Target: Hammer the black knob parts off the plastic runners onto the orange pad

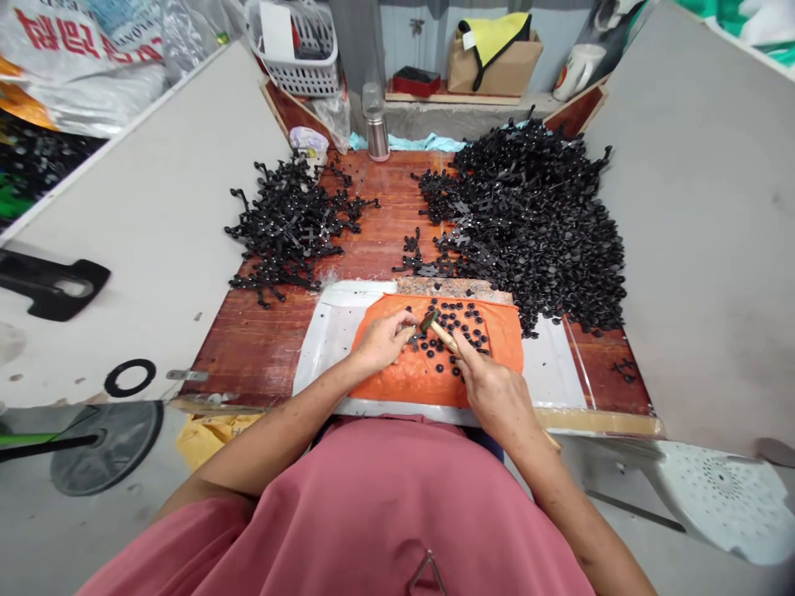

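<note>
My right hand (488, 385) grips the wooden handle of a small hammer (438, 329), its head over the orange cloth (497, 348). My left hand (382, 339) pinches something small beside the hammer head; I cannot make out what. Several small black round pieces (463, 327) lie scattered on the cloth, just ahead of both hands. The cloth rests on a white board (329, 335) on the reddish wooden table (261, 348).
A big heap of black plastic parts (540, 223) fills the table's right side, a smaller pile (289, 228) lies on the left. Grey boards (701, 232) slope up on both sides. A metal flask (376, 124), a white basket (298, 50) and a cardboard box (497, 58) stand at the back.
</note>
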Motion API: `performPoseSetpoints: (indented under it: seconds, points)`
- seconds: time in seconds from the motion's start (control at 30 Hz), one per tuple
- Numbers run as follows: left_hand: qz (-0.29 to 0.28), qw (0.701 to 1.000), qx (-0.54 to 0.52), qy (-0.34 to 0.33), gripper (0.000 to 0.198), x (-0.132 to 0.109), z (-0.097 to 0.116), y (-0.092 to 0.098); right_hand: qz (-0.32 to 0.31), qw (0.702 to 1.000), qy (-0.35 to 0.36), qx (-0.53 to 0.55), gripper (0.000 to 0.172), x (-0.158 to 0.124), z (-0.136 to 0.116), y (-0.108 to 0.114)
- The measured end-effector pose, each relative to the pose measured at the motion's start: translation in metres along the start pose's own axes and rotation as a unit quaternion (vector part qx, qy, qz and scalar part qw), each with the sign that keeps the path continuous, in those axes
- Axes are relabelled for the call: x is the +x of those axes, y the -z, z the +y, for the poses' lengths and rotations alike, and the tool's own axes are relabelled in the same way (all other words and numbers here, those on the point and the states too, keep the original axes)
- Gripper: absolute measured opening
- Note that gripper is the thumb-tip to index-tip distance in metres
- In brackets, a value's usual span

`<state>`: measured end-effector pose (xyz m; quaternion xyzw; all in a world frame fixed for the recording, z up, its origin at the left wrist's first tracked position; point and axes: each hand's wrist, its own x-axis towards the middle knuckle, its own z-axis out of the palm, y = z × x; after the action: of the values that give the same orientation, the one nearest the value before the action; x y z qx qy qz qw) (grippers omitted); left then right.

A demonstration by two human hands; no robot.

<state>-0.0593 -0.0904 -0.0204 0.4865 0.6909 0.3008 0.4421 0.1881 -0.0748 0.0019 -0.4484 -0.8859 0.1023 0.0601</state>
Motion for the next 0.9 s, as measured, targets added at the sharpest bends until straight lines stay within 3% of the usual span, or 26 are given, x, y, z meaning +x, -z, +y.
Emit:
performPoseSetpoints:
  seconds: [0.13,0.2,0.27,0.4,0.5,0.57,0.63,0.73,0.8,0.9]
  points:
    - [-0.079,0.990,0.089,-0.077,0.020,-0.001,0.010,0.024,-0.015,0.999,0.017,0.025,0.058,0.006,0.002,0.008]
    - [-0.104,0.991,0.059,-0.056,0.006,0.000,0.009,0.034,0.003,0.997,0.011,0.078,0.058,0.004,0.004,0.013]
    - [-0.128,0.991,-0.046,0.003,0.015,-0.001,0.006,0.039,0.038,0.989,-0.013,0.142,0.057,0.000,0.007,0.018]
    - [-0.085,0.963,-0.250,0.056,0.047,-0.010,0.000,0.033,0.066,0.968,-0.047,0.236,0.057,-0.013,0.017,0.017]
    - [-0.063,0.948,-0.303,0.070,0.056,-0.018,-0.003,0.021,0.041,0.968,-0.072,0.235,0.055,-0.026,0.023,0.011]
    - [-0.046,0.952,-0.292,0.077,0.053,-0.021,-0.006,0.016,0.015,0.973,-0.074,0.217,0.053,-0.037,0.026,0.008]
    - [0.000,0.973,-0.220,0.070,0.041,-0.022,-0.010,0.018,-0.009,0.979,-0.065,0.195,0.052,-0.046,0.025,0.006]
    - [0.067,0.997,0.044,0.008,0.020,-0.025,-0.011,0.031,-0.018,0.985,-0.054,0.162,0.049,-0.046,0.019,0.007]
    - [0.091,0.965,0.244,-0.034,0.015,-0.030,-0.006,0.042,-0.021,0.989,-0.056,0.135,0.043,-0.033,0.010,0.010]
    - [0.128,0.891,0.430,-0.071,0.033,-0.040,0.003,0.056,-0.050,0.994,-0.062,0.076,0.029,0.000,-0.010,0.014]
